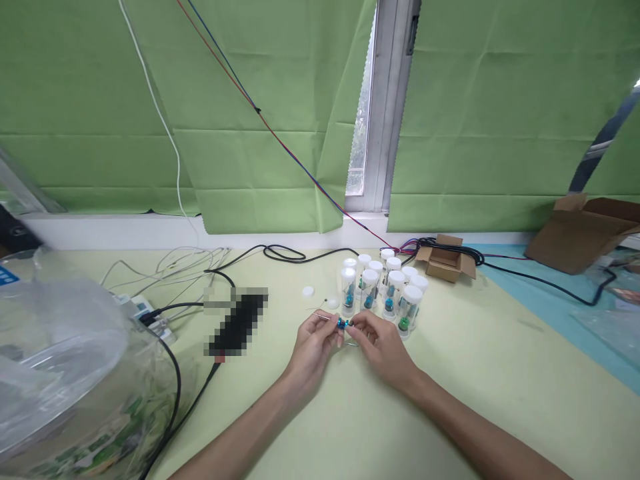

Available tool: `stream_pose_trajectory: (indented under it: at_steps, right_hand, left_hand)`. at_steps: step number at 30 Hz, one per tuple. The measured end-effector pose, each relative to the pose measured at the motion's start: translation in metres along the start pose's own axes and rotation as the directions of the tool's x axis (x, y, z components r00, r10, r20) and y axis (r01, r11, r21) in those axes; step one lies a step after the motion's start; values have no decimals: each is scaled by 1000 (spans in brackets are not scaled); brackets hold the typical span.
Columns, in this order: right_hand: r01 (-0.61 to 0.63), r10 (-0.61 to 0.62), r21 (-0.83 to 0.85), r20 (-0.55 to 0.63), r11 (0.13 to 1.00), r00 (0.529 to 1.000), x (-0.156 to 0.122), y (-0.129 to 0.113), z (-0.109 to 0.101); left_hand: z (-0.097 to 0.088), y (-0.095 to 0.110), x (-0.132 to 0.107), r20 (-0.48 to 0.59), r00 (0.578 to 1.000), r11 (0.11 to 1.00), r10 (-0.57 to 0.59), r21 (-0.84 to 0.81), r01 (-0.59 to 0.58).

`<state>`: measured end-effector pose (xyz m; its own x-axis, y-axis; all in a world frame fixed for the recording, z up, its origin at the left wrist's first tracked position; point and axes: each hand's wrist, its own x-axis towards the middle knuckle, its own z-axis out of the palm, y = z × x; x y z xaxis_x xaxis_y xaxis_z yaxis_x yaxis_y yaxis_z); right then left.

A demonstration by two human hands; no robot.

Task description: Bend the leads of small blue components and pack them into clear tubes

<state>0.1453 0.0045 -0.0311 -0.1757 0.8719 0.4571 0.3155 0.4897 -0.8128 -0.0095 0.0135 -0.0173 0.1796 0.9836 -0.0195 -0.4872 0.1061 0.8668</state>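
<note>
Between my fingertips is a small shiny blue metal part (343,323), its exact kind too small to make out. My left hand (316,343) pinches it from the left, and a thin metal rod (321,316) sticks out past those fingers. From the other side my right hand (384,343) is closed on the part's dark right end. Below the fingers shows a second thin metal piece (351,344), partly hidden. Just beyond my hands stand several clear tubes with white caps (370,287), holding blue or green parts. Two loose white caps (309,291) lie to the left of the tubes.
A small open cardboard box (445,263) sits behind the tubes among black cables. At left are a blurred black device (239,325), a power strip (145,313) and a large clear plastic container (60,347). A bigger carton (575,233) stands far right.
</note>
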Motion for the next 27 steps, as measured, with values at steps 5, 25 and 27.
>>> stream_pose_trajectory:
  at_steps: [5,25,27]
  right_hand:
    - [-21,21,-48,6,999,1000,1,1,1]
    - [-1,0,-20,-45,1000,999,1,-6,-1]
    - [21,-21,-19,-30,1000,999,0,-5,-1]
  left_hand:
    - [1,-1,-1,47,999,1000,6,12,-7]
    - [0,-1,2,-15,1000,997,-13,-77,12]
    - [1,-1,2,-17,1000,997,-17,-75,16]
